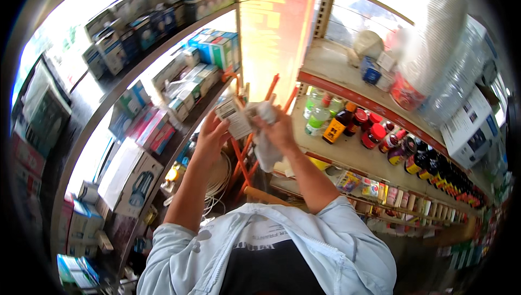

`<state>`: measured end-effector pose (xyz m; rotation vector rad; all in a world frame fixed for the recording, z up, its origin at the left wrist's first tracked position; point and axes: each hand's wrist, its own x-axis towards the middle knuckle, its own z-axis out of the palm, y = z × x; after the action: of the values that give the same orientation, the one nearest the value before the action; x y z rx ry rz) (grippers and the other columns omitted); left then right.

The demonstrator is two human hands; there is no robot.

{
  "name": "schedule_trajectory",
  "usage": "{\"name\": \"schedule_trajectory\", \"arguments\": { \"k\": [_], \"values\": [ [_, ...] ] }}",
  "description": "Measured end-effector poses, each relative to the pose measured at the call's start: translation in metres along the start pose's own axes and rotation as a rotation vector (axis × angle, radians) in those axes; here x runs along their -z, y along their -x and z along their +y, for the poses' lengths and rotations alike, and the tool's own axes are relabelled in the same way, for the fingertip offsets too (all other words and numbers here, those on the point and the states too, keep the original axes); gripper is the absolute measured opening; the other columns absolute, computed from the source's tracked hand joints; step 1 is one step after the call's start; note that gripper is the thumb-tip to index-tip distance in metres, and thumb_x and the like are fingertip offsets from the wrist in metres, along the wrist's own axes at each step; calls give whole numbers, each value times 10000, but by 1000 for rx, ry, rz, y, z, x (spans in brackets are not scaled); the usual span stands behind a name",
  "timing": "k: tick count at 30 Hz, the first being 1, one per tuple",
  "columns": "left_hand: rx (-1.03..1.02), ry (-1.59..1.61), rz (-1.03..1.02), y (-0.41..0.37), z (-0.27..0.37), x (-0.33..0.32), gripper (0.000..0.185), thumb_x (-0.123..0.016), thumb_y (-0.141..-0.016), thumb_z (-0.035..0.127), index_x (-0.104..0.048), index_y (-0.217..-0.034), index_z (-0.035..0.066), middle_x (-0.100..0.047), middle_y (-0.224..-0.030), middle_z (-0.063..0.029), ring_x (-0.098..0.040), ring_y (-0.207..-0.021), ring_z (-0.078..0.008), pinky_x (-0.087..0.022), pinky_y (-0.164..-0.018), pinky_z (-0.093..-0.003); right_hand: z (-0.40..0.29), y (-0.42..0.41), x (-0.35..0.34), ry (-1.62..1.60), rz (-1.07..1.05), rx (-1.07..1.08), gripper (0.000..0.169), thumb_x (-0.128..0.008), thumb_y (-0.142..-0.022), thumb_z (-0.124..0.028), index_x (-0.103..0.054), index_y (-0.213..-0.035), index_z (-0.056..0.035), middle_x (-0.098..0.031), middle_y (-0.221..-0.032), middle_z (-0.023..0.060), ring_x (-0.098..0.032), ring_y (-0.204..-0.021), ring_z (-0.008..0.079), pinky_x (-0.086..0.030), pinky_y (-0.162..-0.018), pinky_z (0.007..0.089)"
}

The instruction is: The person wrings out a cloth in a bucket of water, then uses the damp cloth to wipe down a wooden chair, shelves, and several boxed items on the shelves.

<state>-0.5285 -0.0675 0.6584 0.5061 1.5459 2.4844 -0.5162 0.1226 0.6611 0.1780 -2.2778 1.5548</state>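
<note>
In the middle of the head view, my left hand (212, 132) grips a small white cardboard box (235, 119) by its side. The box bears printed writing and is tilted toward me. My right hand (276, 128) is closed around a bunched whitish cloth (266, 152), whose lower end hangs below the fingers. Part of the cloth meets the box's right edge; whether it presses on it I cannot tell. Several orange-red poles (241, 160) stand behind and below both hands.
On the left, shelves hold boxed goods, including a white carton (129, 179) with a flashlight picture. Sauce bottles (340, 124) line the right shelf, below a stack of foam cups (437, 38). Coiled pale cable (217, 177) lies low between them. A red banner (276, 30) hangs ahead.
</note>
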Motion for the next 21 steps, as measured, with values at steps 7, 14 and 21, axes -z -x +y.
{"name": "schedule_trajectory", "arguments": {
  "k": [7, 14, 21],
  "values": [
    [46, 269, -319, 0, 14, -18, 424, -489, -869, 128, -341, -1258, 44, -471, -1177, -79, -499, -1047, -170, -435, -877, -337, -18, -15, 15, -592, -127, 38, 454, -475, -859, -401, -523, -1097, -16, -577, -955, 54, -527, -884, 139, -423, -767, 269],
    [-29, 64, -119, -3, 3, -12, 500, -554, -833, 101, -326, -1272, 24, -492, -1151, -88, -531, -992, -163, -452, -816, -292, -16, -9, 13, -120, -279, -20, 514, -418, -871, -430, -502, -1106, 19, -587, -948, 138, -548, -895, 203, -418, -758, 318],
    [-160, -430, 123, -5, 16, -24, 548, -652, -758, 111, -386, -1229, 17, -495, -1086, -116, -557, -872, -148, -469, -649, -272, -33, 1, 17, -224, -39, 233, 454, -402, -873, -340, -469, -1121, 34, -511, -1086, 198, -509, -992, 292, -400, -823, 350]
  ]
}}
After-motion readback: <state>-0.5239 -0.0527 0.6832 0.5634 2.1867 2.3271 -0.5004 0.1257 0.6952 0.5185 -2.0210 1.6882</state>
